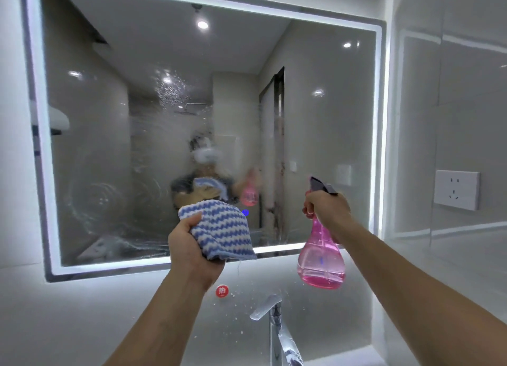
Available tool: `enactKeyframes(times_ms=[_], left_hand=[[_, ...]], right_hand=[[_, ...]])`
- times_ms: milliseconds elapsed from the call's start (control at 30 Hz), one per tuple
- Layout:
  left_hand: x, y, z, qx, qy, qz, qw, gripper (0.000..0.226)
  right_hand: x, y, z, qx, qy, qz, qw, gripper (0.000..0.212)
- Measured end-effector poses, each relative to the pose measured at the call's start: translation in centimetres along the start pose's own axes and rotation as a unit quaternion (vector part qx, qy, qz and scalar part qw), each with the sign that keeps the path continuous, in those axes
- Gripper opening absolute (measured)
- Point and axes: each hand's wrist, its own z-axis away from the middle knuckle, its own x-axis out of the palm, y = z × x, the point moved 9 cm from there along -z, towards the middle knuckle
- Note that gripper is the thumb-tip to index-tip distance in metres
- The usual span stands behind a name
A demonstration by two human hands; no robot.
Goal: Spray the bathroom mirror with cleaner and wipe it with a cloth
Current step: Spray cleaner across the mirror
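Note:
A large wall mirror (315,97) with a lit white border fills the upper view; wet smears and droplets cover its lower and middle glass. My left hand (192,250) grips a bunched blue-and-white zigzag cloth (222,231), held up at the mirror's lower edge near the centre. My right hand (326,209) holds a pink transparent spray bottle (321,261) by its neck, fingers at the trigger, nozzle pointing at the glass on the right. A little pink liquid sits in the bottle's base.
A chrome faucet (274,327) rises below the bottle, with a round red sticker (221,291) on the wall next to it. A white power socket (456,189) sits on the tiled right wall. Droplets speckle the wall under the mirror.

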Motion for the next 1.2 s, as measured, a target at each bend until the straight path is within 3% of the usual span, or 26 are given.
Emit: enactKeyframes(times_ms=[100,233,333,567,767,867,933,1033,1133,1200], left_hand=[[-1.4,2.6,0.8,0.02,0.009,0.007,1.0,0.045],[-3.5,6.6,1.8,0.077,0.019,0.021,0.997,0.05],[-5.3,9.2,2.7,0.101,0.022,0.023,0.994,0.043],[-9.7,13.8,5.1,0.127,0.081,-0.031,0.988,0.035],[-12.0,16.2,6.8,0.15,0.118,-0.054,0.98,0.019],[-12.6,16.7,7.3,0.149,0.119,-0.031,0.981,0.017],[-13.3,17.2,7.4,0.162,0.131,0.006,0.978,0.027],[-14.4,18.1,7.8,0.177,0.151,0.021,0.972,0.022],[-16.3,18.8,8.5,0.177,0.214,0.027,0.96,0.046],[-17.0,19.3,9.1,0.181,0.241,0.016,0.953,0.049]], right_hand=[[4.2,-2.2,0.6,-0.027,-0.036,-0.017,0.999,0.02],[9.1,-5.1,2.1,-0.063,-0.067,-0.028,0.995,0.011],[12.5,-6.5,3.8,-0.076,-0.096,-0.026,0.992,0.004],[19.3,-7.5,6.9,-0.095,-0.165,0.017,0.982,0.025],[22.9,-6.2,9.1,-0.068,-0.176,0.035,0.981,0.009],[24.2,-5.5,10.3,-0.064,-0.194,0.014,0.979,0.022],[25.0,-5.3,11.0,-0.067,-0.218,0.009,0.974,0.027],[25.8,-4.7,11.6,-0.061,-0.228,0.004,0.972,0.027],[26.4,-3.5,12.0,-0.034,-0.227,0.011,0.973,0.015],[26.9,-2.5,12.5,-0.024,-0.234,0.021,0.972,0.017]])
